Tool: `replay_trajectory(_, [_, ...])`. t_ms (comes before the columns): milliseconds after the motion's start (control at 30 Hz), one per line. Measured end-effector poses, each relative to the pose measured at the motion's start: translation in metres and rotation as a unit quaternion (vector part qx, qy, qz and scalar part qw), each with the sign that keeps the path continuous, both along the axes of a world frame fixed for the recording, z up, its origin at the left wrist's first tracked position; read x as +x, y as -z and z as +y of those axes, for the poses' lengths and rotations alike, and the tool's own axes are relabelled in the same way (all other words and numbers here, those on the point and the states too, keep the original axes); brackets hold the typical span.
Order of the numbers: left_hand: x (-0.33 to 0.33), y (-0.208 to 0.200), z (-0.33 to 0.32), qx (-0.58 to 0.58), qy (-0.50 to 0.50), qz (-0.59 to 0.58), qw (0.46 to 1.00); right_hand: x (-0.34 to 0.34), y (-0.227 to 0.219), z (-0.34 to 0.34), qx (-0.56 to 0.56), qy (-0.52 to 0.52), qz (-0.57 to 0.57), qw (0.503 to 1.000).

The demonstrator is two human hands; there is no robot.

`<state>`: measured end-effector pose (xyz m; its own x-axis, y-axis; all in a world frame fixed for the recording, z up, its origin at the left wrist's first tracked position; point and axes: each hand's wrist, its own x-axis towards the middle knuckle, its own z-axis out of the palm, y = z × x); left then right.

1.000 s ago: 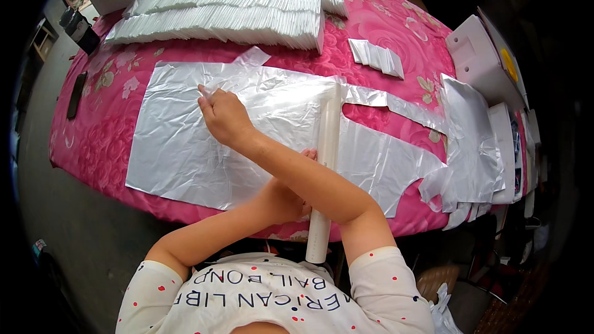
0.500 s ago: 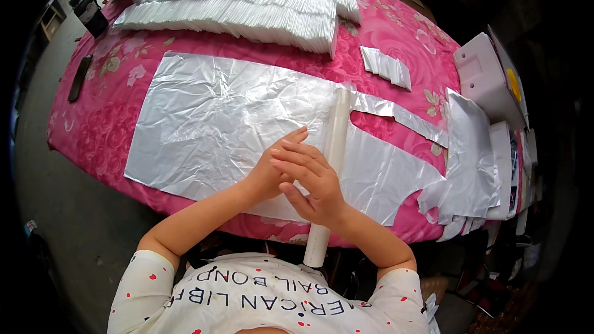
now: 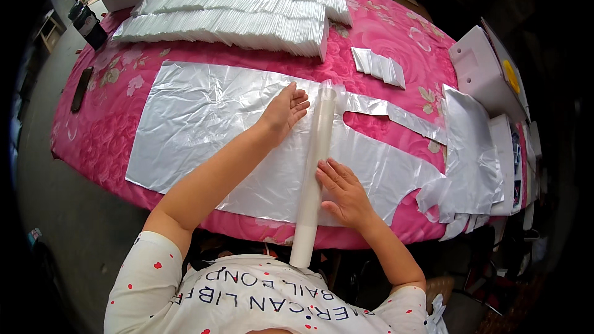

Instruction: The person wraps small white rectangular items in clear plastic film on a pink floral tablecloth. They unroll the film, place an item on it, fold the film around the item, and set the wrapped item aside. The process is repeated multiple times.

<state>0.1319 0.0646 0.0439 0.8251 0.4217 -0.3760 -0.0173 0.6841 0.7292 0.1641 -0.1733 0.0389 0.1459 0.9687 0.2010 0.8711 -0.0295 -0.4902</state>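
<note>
The pale tube [image 3: 312, 167] lies across the silvery plastic sheet [image 3: 192, 117], its near end jutting past the edge of the pink tablecloth [image 3: 93, 136]; the right hand [image 3: 345, 193] rests its nearly straight fingers against the tube's right side, thumb spread apart, gripping nothing; the left hand [image 3: 286, 111] is just left of the tube's far part, fingers extended and slightly parted, holding nothing (whether it touches the sheet, I cannot tell); good handling calls for flat palms, even pressure along the tube, and creases smoothed outward, without tugging the thin film.
</note>
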Motion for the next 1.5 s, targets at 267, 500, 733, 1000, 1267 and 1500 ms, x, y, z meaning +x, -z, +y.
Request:
replay_trajectory(267, [-0.140, -0.010, 0.090, 0.161, -0.095, 0.003, 0.982, -0.119, -0.015, 0.144, 0.045, -0.375, 0.070, 0.923])
replay_trajectory(500, [-0.301, 0.005, 0.104, 0.279, -0.146, 0.064, 0.947, -0.113, -0.030, 0.201, 0.087, -0.315, 0.076, 0.942])
replay_trajectory(733, [-0.348, -0.021, 0.043, 0.595, -0.098, 0.271, 0.750, -0.136, 0.016, 0.300, 0.075, -0.259, -0.079, 0.960])
replay_trajectory(1000, [-0.343, -0.009, 0.035, 0.554, -0.063, 0.489, 0.671, -0.212, 0.027, 0.341, 0.143, 0.016, 0.067, 0.987])
replay_trajectory(1267, [-0.319, -0.019, 0.019, 0.006, -0.001, 0.008, 1.000, -0.164, -0.014, 0.301, 0.041, 0.014, 0.835, 0.549])
replay_trajectory(1500, [-0.282, -0.010, 0.005, 0.022, 0.144, -0.049, 0.988, -0.117, -0.059, 0.238, 0.113, 0.001, 0.794, 0.597])
